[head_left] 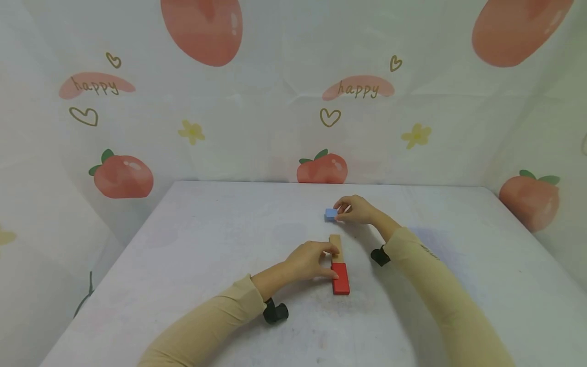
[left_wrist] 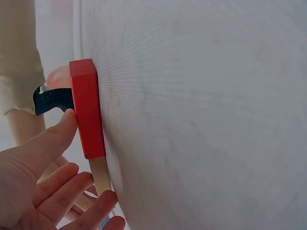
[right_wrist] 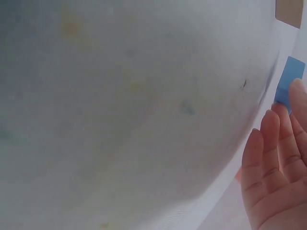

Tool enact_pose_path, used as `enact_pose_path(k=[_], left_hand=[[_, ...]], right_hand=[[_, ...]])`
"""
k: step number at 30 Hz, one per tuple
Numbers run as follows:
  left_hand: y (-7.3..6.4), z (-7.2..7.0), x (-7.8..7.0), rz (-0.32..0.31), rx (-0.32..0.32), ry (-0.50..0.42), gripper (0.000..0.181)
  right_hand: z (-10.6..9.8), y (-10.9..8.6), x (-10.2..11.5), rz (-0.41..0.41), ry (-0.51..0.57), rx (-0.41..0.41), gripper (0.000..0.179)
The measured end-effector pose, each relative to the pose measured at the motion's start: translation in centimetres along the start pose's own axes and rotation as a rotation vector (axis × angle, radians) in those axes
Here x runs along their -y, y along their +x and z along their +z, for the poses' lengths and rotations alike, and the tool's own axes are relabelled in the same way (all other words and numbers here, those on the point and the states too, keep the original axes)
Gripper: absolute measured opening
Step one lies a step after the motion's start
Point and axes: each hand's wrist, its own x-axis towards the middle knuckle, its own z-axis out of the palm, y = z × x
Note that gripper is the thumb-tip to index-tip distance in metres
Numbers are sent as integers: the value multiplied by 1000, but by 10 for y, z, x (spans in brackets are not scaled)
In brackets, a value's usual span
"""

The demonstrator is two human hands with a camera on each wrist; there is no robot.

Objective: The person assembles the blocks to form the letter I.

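Observation:
A red block [head_left: 341, 282] lies lengthwise on the table, end to end with a plain wooden block [head_left: 336, 240] beyond it. My left hand [head_left: 308, 261] reaches in from the left, its thumb touching the red block. Its loosely bent fingers [left_wrist: 98, 207] rest at the wooden block, as the left wrist view shows. Farther back, my right hand [head_left: 356, 209] pinches a small light-blue block [head_left: 330, 214] by its right end between thumb and fingers. That blue block [right_wrist: 289, 79] partly disappears behind the thumb in the right wrist view.
The white table [head_left: 220, 229] carries faint stains. Behind it hangs a pale cloth [head_left: 266, 112] printed with fruit, flowers and hearts. Black wrist cameras [head_left: 276, 312] sit below both cuffs. A thin dark cable [head_left: 87, 294] shows by the left edge.

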Motion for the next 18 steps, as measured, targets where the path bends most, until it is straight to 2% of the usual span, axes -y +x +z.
enact_pose_path(k=[9, 18], left_hand=[[1, 0, 0, -15, 10, -12, 47], [0, 0, 0, -8, 6, -11, 47]], right_hand=[[1, -8, 0, 43, -2, 17, 32], [3, -15, 1, 41, 1, 44, 33]])
